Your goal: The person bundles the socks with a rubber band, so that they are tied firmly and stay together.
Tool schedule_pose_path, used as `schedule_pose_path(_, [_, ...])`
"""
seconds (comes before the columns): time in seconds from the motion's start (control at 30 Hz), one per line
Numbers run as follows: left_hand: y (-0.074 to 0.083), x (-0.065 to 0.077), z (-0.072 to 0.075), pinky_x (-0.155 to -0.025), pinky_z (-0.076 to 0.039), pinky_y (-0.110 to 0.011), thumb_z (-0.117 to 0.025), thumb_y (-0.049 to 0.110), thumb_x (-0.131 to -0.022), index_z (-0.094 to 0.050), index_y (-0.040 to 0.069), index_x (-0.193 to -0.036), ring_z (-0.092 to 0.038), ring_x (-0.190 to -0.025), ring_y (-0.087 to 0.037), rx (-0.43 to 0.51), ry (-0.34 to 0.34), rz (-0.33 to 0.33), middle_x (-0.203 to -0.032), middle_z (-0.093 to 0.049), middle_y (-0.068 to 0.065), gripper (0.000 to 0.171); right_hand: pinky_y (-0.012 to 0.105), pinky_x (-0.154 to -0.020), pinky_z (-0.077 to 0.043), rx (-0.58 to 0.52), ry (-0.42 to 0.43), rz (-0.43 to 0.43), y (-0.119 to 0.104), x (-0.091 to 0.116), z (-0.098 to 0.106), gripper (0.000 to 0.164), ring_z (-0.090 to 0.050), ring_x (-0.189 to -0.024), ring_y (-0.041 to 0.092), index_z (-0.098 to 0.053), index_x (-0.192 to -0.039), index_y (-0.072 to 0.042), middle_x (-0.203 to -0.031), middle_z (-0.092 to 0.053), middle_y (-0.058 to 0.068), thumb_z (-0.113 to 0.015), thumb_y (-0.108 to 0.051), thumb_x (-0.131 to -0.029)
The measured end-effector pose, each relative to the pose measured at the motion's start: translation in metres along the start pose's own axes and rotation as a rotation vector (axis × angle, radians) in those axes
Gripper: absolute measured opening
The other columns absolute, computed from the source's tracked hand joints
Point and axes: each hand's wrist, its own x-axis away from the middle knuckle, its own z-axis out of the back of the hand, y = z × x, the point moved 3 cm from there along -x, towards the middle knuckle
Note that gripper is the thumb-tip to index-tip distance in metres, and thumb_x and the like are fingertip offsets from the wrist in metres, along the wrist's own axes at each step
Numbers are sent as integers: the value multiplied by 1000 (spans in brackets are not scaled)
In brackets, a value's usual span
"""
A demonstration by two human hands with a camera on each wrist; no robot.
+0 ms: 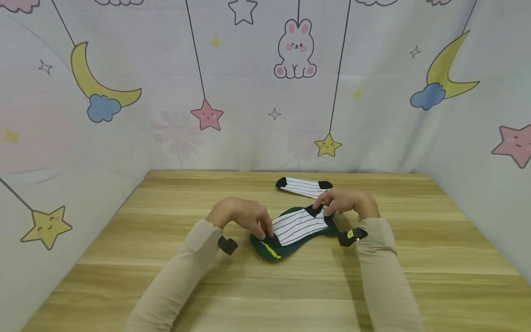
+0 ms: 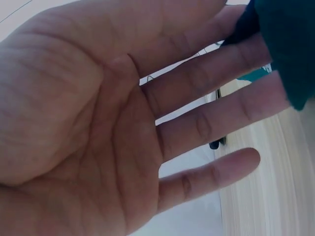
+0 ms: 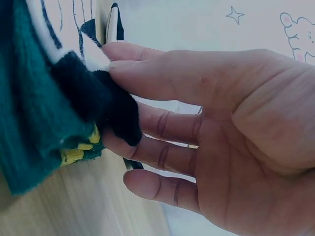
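A white sock with black lines and black ends lies flat on a green sock with yellow trim. At their near-left end, my left hand pinches the socks; the left wrist view shows green cloth covering several fingertips, and the thumb tip is hidden. My right hand pinches the striped sock's far-right black end, thumb on top and fingers behind it. Below that, the green sock's edge with yellow trim shows in the right wrist view.
A second striped sock with black ends lies just behind, near the right hand. The wooden table reaches back to a printed cloth wall, with more cloth at both sides. Each wrist carries a small black camera.
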Motion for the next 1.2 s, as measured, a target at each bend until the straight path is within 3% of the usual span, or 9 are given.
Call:
schedule_pose_path(0.27, [-6,3,2,-98,-48,-30,-67,11,-96,-75,15,-118,-61,-113,-10,9,34,101,-118,-69,5,24,26,-62,-38,-15,-7,-19,0,-3,-2,36,-50,-88,20,-64,-126,-2,-125,-54,22,-63,3,-90])
schedule_pose_path(0.5, [-11,7,3,-101,-46,-34,-68,14,-96,-76,17,-115,-60,-116,-14,-14,77,204,-122,-67,3,21,27,-61,-38,-4,-25,-5,-3,-5,-4,39,-48,-84,18,-63,-128,-2,-129,-53,24,-59,5,-90])
schedule_pose_path(0.77, [-18,16,7,-99,-47,-34,-68,14,-95,-76,15,-114,-62,-110,-14,-47,104,275,-117,-68,1,20,25,-61,-38,69,-2,1,-13,-13,-9,39,-44,-69,14,-64,-128,-6,-118,-55,19,-60,4,-90])
schedule_pose_path(0.9, [-20,20,9,-97,-48,-34,-67,15,-95,-76,15,-114,-63,-108,-13,-67,108,311,-115,-70,1,20,26,-64,-40,102,21,8,-16,-18,-11,37,-47,-74,16,-65,-127,-7,-114,-58,17,-62,1,-91])
schedule_pose_path(1.07, [-21,22,9,-97,-49,-35,-67,15,-96,-75,14,-116,-63,-110,-15,-60,99,335,-117,-70,-1,22,34,-79,-45,137,31,8,-17,-20,-13,35,-54,-100,26,-65,-129,-11,-126,-56,18,-64,-7,-94])
schedule_pose_path(1.2, [-23,22,8,-97,-49,-37,-66,15,-96,-75,13,-116,-62,-112,-17,-61,101,347,-118,-70,-2,22,45,-95,-45,163,51,38,-18,-21,-14,34,-52,-123,35,-66,-129,-12,-135,-55,20,-64,-7,-95])
